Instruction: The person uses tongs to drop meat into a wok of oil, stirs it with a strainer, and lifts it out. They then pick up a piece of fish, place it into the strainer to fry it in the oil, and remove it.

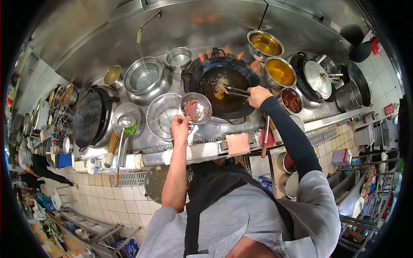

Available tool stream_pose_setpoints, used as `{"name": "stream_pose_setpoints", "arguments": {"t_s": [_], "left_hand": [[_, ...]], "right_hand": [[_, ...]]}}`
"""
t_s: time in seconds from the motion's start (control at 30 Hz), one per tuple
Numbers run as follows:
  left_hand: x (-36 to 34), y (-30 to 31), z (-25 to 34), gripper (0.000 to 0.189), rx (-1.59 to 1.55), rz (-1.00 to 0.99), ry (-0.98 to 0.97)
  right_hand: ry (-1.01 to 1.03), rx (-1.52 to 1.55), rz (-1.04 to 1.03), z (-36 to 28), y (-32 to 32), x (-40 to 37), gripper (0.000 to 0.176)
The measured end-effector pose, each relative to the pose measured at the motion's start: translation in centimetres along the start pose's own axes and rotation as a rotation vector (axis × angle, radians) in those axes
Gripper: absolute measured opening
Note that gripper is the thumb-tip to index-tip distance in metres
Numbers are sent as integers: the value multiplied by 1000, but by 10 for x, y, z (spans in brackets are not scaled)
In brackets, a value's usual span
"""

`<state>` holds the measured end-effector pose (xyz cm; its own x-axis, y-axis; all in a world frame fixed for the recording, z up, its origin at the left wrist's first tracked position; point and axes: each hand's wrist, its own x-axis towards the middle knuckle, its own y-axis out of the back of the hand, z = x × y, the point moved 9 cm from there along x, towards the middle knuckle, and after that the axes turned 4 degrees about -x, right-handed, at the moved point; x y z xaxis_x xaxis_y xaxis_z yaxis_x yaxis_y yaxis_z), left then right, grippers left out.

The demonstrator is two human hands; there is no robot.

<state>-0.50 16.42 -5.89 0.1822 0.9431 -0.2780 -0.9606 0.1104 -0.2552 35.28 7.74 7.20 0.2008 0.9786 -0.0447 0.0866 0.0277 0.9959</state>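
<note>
My left hand [181, 128] is closed on the near rim of a small metal bowl [207, 103] with pieces of raw-looking meat [193, 110] in it. The bowl sits at the near left edge of a large black wok [193, 81], over part of a round wire strainer [160, 118]. My right hand [259, 96] grips metal tongs [237, 91] from the right side. Their tips reach into the wok's dark oil, at a golden piece of food [219, 92] with bubbles around it. Flames [228, 50] rise behind the wok.
Bowls of yellow liquid [280, 72] and a bowl of red sauce [291, 100] stand right of the wok. To the left are a large pot of water [144, 75], a ladle [125, 121] on a perforated skimmer and another wok [88, 118]. A pink cloth [238, 143] lies on the front edge.
</note>
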Motion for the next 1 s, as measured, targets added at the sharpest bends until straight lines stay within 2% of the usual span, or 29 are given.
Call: {"name": "stream_pose_setpoints", "arguments": {"t_s": [0.07,0.17,0.27,0.3,0.37,0.4,0.43,0.5,0.6,0.7,0.73,1.0], "left_hand": [[0,1,-1,18,-16,4,0],[1,7,1,18,-35,-2,-22],[1,9,3,18,-40,-26,-47],[1,9,4,18,-36,-40,-55],[0,5,6,17,9,-84,-74],[0,0,7,17,31,-110,-83],[-2,-4,9,17,41,-117,-81],[-5,-9,12,17,60,-127,-80],[-6,-4,10,16,50,-76,-39],[-2,3,2,17,-28,-63,-12],[-2,3,2,18,-25,-59,-6],[-1,-18,2,20,-18,-60,45]], "right_hand": [[-72,-33,-27,12,-30,11,28],[-75,-62,25,0,-6,2,27],[90,111,14,-57,67,-35,25],[238,124,75,-75,74,-43,26],[315,72,51,-104,78,-51,28],[286,31,-19,-113,73,-49,29],[315,13,7,-116,65,-44,26],[380,-17,15,-119,55,-35,20],[410,19,-9,-114,70,-45,21],[324,75,-87,-99,87,-55,28],[301,118,-106,-92,91,-58,37],[215,240,-109,-53,108,-66,39]]}}
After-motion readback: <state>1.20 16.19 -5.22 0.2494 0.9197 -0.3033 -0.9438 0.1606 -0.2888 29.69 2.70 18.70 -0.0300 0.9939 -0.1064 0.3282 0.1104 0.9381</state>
